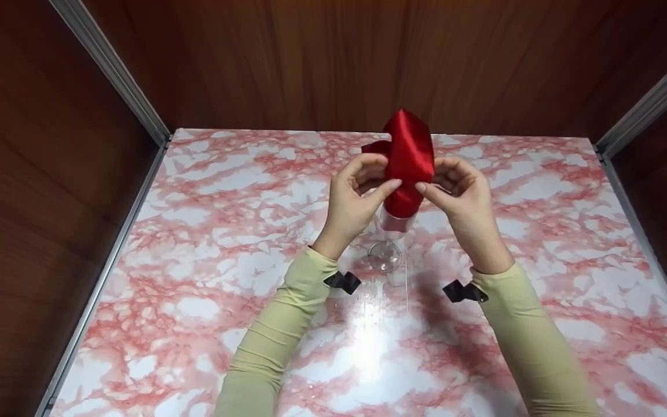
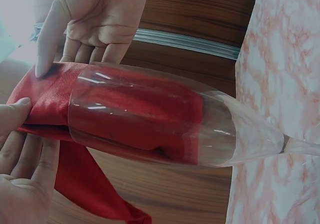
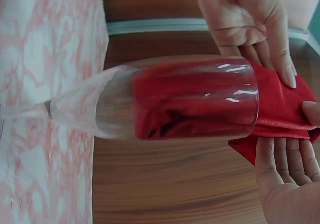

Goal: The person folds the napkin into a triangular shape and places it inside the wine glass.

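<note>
A strip of red satin cloth (image 1: 410,152) stands upright between the two hands, its lower part tucked inside a clear champagne flute (image 2: 217,129). My left hand (image 1: 352,197) pinches the cloth's left edge between thumb and fingers, just above the rim. On the opposite edge, my right hand (image 1: 465,191) does the same. Through the flute's wall in the right wrist view, the folded cloth (image 3: 192,102) fills the upper bowl, and the narrow lower part holds none. A loose tail of the cloth (image 2: 95,184) hangs outside, behind the left hand.
The flute stands by its round foot (image 1: 385,257) on a table with a red-and-white marbled top (image 1: 206,278). Brown wood-grain panels (image 1: 287,63) with metal edge strips enclose the back and sides. Each sleeve carries a small black wrist mount (image 1: 343,282).
</note>
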Demonstrator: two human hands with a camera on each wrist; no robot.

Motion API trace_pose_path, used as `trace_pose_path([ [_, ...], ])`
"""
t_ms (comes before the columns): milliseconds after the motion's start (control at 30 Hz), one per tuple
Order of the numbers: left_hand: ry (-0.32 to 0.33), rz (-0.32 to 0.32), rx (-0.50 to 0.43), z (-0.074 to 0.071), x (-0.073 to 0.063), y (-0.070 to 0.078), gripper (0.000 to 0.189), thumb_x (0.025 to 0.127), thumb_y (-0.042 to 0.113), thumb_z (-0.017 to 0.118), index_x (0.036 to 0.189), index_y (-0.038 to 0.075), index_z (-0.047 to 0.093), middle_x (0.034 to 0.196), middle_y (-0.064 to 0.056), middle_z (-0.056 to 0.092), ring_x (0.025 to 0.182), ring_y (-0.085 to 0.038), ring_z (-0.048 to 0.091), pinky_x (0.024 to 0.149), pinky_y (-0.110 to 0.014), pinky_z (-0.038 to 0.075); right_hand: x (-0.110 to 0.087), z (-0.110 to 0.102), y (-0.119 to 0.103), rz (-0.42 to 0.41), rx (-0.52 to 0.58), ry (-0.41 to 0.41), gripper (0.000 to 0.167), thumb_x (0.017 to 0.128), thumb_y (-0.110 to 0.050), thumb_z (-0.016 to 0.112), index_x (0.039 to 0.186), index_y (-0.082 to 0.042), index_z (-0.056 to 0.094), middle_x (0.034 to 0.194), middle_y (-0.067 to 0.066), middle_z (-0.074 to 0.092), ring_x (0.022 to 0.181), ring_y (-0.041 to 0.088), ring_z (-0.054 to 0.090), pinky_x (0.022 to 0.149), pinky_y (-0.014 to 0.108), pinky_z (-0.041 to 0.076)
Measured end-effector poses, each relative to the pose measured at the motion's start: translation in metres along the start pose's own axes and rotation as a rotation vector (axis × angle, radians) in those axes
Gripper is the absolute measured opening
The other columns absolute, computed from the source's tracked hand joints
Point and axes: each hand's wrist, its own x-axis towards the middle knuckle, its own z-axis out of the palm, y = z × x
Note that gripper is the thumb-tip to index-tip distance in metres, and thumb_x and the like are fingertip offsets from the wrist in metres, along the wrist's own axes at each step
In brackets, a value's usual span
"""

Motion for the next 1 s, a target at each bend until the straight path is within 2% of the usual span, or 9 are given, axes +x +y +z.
trace_pose_path([
  [300, 0.020, -0.017, -0.028, 0.003, 0.009, 0.008, 0.030, 0.074, -0.008, 0.077, 0.095, -0.010, 0.055, 0.090, -0.012, 0.064, 0.089, -0.025, 0.065, 0.080, -0.045, 0.054, 0.001, -0.001, 0.001, -0.006, -0.021, 0.008, 0.025, 0.077, 0.013, 0.071, 0.098, 0.000, 0.064, 0.091, 0.010, 0.067, 0.084, 0.019, 0.064, 0.078, 0.027, 0.053],
  [400, 0.020, 0.001, -0.028, 0.004, 0.011, 0.009, 0.030, 0.074, -0.009, 0.077, 0.094, -0.009, 0.054, 0.088, -0.013, 0.062, 0.087, -0.025, 0.065, 0.078, -0.046, 0.055, 0.001, -0.002, 0.001, -0.008, -0.023, -0.002, 0.027, 0.077, 0.014, 0.071, 0.098, -0.001, 0.064, 0.091, 0.009, 0.067, 0.085, 0.018, 0.064, 0.078, 0.028, 0.053],
  [600, 0.023, 0.022, -0.033, 0.004, 0.011, 0.009, 0.027, 0.075, -0.013, 0.074, 0.092, -0.011, 0.054, 0.089, -0.013, 0.062, 0.085, -0.021, 0.066, 0.078, -0.045, 0.055, 0.002, -0.002, 0.002, -0.021, -0.031, -0.039, 0.033, 0.075, 0.016, 0.071, 0.101, -0.001, 0.060, 0.093, 0.010, 0.066, 0.090, 0.021, 0.063, 0.081, 0.031, 0.054],
  [1000, 0.035, 0.033, -0.040, 0.004, 0.008, 0.003, 0.025, 0.075, -0.015, 0.073, 0.090, -0.012, 0.053, 0.088, -0.009, 0.061, 0.083, -0.016, 0.064, 0.080, -0.044, 0.054, 0.000, -0.003, 0.007, -0.043, -0.047, -0.048, 0.033, 0.074, 0.017, 0.071, 0.100, 0.000, 0.059, 0.092, 0.011, 0.065, 0.089, 0.021, 0.063, 0.079, 0.031, 0.054],
])
